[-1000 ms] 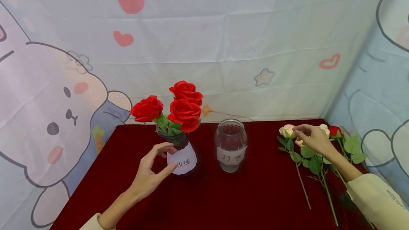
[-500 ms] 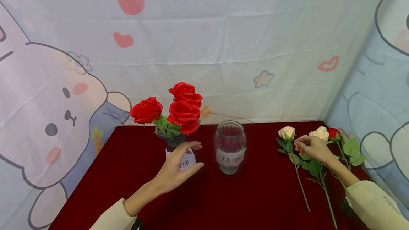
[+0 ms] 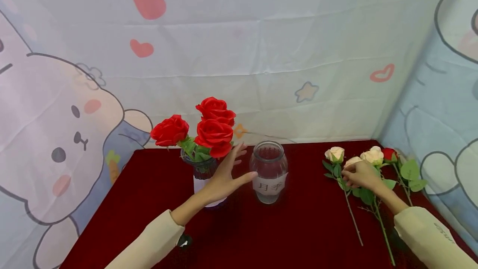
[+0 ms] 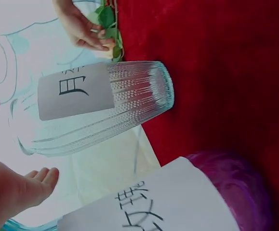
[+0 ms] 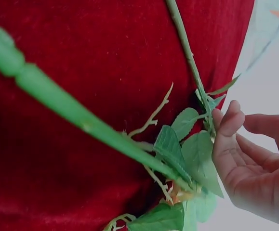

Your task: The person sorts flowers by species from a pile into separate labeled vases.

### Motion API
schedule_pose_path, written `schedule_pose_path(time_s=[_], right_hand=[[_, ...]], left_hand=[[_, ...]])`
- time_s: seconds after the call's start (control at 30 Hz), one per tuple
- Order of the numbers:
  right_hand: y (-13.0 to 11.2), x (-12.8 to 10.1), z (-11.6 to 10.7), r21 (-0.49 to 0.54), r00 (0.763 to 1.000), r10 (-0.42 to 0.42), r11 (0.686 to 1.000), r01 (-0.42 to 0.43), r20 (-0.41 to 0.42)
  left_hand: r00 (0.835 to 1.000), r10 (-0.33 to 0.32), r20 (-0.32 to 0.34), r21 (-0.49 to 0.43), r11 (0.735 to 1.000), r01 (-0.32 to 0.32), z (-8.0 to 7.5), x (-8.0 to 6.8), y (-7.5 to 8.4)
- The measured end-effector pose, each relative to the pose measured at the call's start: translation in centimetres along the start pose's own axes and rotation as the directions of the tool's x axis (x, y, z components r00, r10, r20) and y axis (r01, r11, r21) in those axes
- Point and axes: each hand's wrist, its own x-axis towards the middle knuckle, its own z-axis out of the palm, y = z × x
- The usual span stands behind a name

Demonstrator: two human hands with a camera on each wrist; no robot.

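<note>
My left hand reaches between two vases, fingers and thumb spread, holding nothing. Just right of it stands a clear glass vase with a paper label. Partly behind this hand is a labelled vase bearing several red roses. In the left wrist view the clear vase lies beyond the fingertips. My right hand is low over the flowers at right, fingers loosely bent. Its fingertips are beside the stem of the leftmost cream rose; no grip on the stem shows, and contact is unclear.
More cream roses and a red rose lie right of and behind the right hand, their stems toward the front. Dark red cloth covers the table. A printed curtain hangs behind.
My left hand has moved right, from the labelled rose vase to the clear vase. My right hand has shifted slightly down from the cream blossoms toward the leaves and stem.
</note>
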Motion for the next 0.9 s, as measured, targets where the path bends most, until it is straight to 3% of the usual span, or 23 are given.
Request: schedule_pose_path(time_s=[0.17,0.4,0.7,0.9], right_hand=[[0.1,0.0,0.2,-0.051,1.0,0.023,0.998,-0.022,0.016],[0.2,0.1,0.2,-0.143,0.999,0.051,0.988,-0.053,-0.019],[1.0,0.3,2.5,-0.154,0.995,0.08,0.984,-0.087,-0.055],[-0.1,1.4,1.6,-0.175,0.993,-0.031,0.984,0.01,-0.117]], left_hand=[[1.0,-0.013,0.012,-0.023,1.0,0.013,0.9,1.9,0.0],[0.998,0.065,0.016,-0.056,0.996,-0.064,1.8,3.3,0.2],[1.0,0.013,0.023,-0.086,0.996,-0.011,2.6,3.8,-0.7],[1.0,0.026,-0.002,-0.119,0.993,-0.026,2.7,4.2,-0.9]])
